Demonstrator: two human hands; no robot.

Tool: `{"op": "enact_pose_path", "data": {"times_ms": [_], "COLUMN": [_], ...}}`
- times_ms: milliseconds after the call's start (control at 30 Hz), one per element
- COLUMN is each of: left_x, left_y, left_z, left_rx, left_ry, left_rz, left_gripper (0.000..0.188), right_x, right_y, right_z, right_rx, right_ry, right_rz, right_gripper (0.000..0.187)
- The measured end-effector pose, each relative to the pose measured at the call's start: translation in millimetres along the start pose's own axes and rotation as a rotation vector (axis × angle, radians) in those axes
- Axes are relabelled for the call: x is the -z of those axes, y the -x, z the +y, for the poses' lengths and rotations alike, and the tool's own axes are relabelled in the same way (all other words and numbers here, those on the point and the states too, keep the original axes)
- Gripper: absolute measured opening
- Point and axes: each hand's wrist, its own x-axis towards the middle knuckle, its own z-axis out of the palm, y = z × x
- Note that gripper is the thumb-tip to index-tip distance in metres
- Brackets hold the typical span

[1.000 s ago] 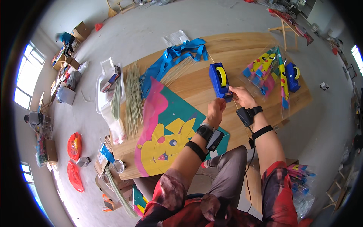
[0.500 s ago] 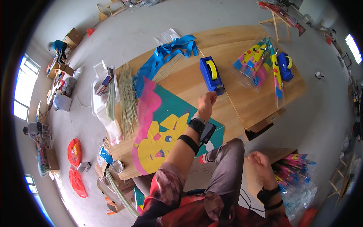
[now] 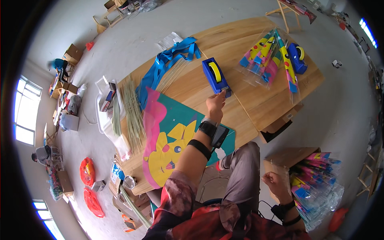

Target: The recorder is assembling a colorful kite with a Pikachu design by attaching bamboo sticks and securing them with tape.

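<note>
My left hand (image 3: 216, 105) reaches over the table to the front end of a blue tape dispenser (image 3: 212, 74) with a yellow core. Its fingers are pinched together at the dispenser's cutter; whether tape is between them is too small to see. Beneath my left forearm lies a flat teal, pink and yellow kite-like sheet (image 3: 160, 160) with a cartoon face. My right hand (image 3: 276, 185) hangs off the table's near side, fingers curled and closed, beside an open cardboard box (image 3: 294, 157) of packed colourful sheets (image 3: 316, 180). What it holds, if anything, is hidden.
On the wooden table (image 3: 236, 40) lie blue ribbon (image 3: 166, 60), bundled thin sticks (image 3: 131, 110), bagged folded sheets (image 3: 262, 56) and a second tape dispenser (image 3: 297, 58). A white tray (image 3: 103, 96) sits at the left edge. Another person (image 3: 60, 68) is far left.
The view has shifted slightly. My left hand has moved closer against the dispenser's front end. My right hand stays low by the box, its fingers curled.
</note>
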Motion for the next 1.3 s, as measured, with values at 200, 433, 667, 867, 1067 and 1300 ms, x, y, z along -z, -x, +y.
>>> {"op": "enact_pose_path", "data": {"times_ms": [200,433,667,867,1067,1300], "left_x": [-3,45,209,326,362,366], "left_y": [2,60,184,262,299,304], "left_z": [-17,32,74,15,-36,-50], "left_rx": [-0.26,-0.246,-0.427,-0.396,-0.368,-0.396], "left_ry": [-0.383,0.248,0.382,0.45,0.531,0.616], "left_rz": [0.219,-0.056,-0.033,0.252,0.406,0.321], "left_gripper": [0.018,0.007,0.002,0.002,0.011,0.011], "right_x": [0,19,9,-31,-53,-52], "right_y": [-5,-9,-73,-120,-153,-165], "right_z": [21,5,-66,-124,-137,-145], "right_rx": [0.04,0.081,0.285,0.25,0.24,0.238], "right_ry": [-0.002,-0.013,0.04,0.235,0.364,0.426], "right_rz": [-0.011,-0.074,-0.204,-0.378,-0.601,-0.648], "right_gripper": [0.019,0.016,0.012,0.035,0.015,0.012]}}
